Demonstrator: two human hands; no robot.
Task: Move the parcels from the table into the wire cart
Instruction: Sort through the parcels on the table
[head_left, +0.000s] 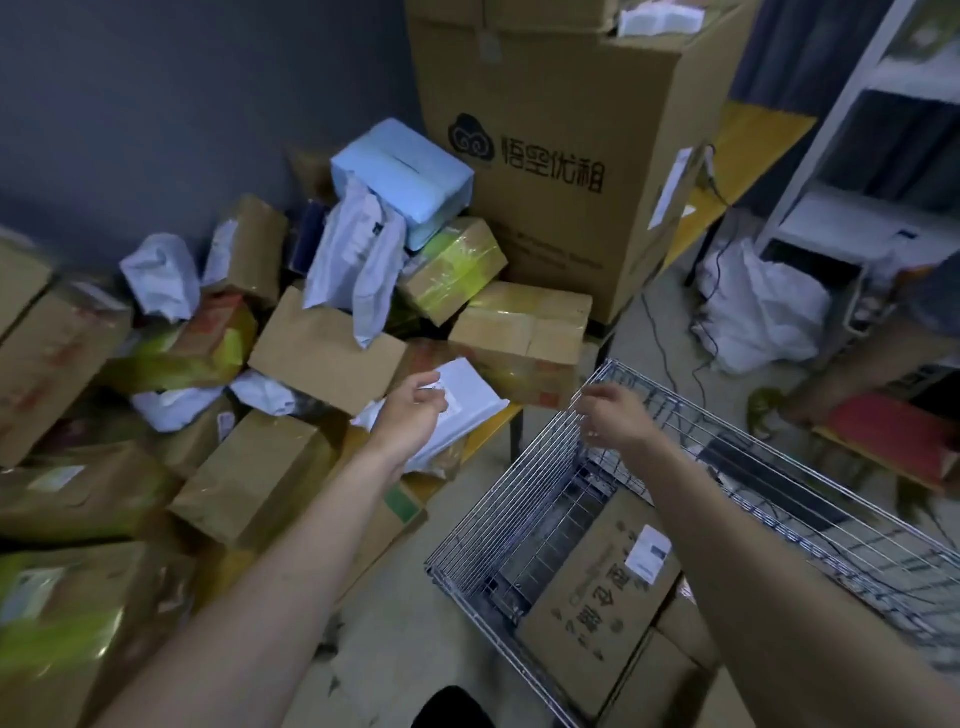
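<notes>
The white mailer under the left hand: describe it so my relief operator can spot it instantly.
Start at the big printed carton at the table's back, then come forward to the table's near corner by the wire cart. The white mailer lies there under the left hand: flat and labelled, unlike the brown boxes around it.

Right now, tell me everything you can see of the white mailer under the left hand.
The white mailer is a flat, soft plastic-looking bag with a pale printed label on top. It lies tilted at the near right edge of the parcel pile, resting on brown cardboard boxes and overhanging the yellow table edge. The left hand covers its left part, fingers curled on the label; whether they grip is unclear. It is outside the wire cart.
</notes>
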